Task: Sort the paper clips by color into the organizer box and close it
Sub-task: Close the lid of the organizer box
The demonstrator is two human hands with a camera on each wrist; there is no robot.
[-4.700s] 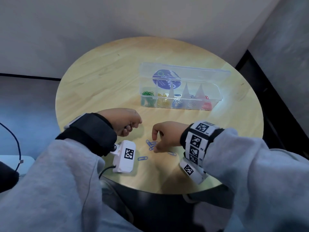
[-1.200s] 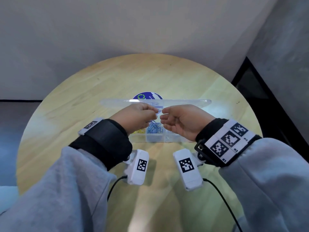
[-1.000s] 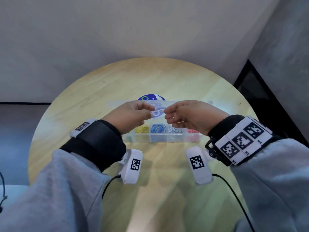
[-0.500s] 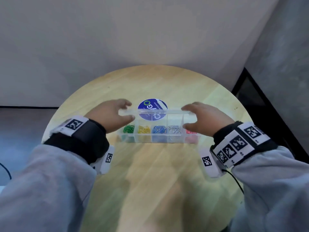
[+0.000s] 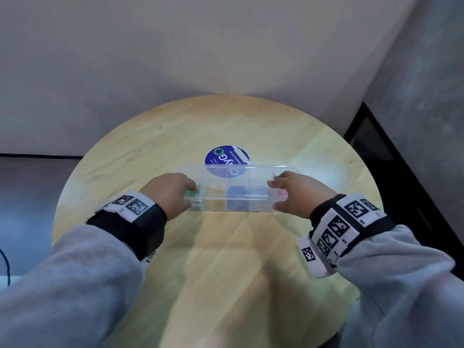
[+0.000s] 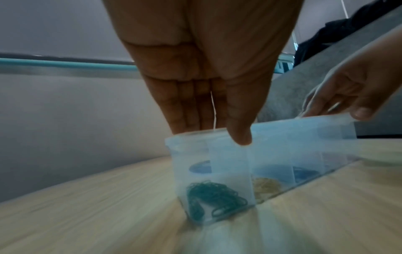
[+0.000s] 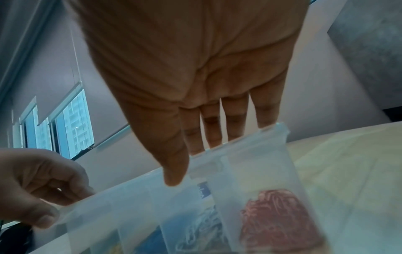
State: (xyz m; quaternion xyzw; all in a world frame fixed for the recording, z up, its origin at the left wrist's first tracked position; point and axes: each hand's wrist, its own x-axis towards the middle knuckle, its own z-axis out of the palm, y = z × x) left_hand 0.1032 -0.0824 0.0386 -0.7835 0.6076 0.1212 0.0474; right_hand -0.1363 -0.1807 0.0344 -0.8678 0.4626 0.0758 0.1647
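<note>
**Both hands on the clip box**

The clear organizer box point(image 5: 238, 189) sits mid-frame on the round worktop point(image 5: 150, 136), lid down. Left hand point(image 5: 170, 192) pinches its left end and right hand point(image 5: 298, 194) its right end, thumbs in front, fingers on top. Sorted paper clips point(image 6: 214, 197) show through.

clear plastic box point(image 5: 238, 197) on a pale wood table point(image 5: 226, 259).
box walls glossy and see-through; tabletop smooth, faint sheen; sleeves point(image 5: 75, 285) matt grey cloth.

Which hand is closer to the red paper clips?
Right. The right hand holds the box end over the red paper clips; the left hand holds the far end, by the green ones.
</note>
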